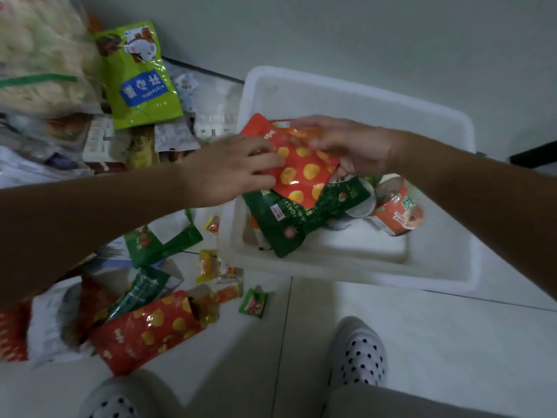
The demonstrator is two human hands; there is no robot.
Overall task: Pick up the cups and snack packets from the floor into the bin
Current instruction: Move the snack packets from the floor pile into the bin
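Hands meet at frame centre over the white bin [361, 267]: left hand [232, 171] pinches the red dotted packet [304, 173]; right hand [349, 143], blurred, touches its top, grip unclear. Best release low, beside the cups [401, 209].

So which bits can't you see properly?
All in the head view:
- Right hand: blurred, so its hold on the red packet is unclear.
- What lies under the green packet in the bin: hidden.
- Grey cup: partly behind the green packet.
- Big bag top left: blurred, cut by the edge.

Floor [422, 342]: bin [361, 276], snack packets [144, 330] (scattered)
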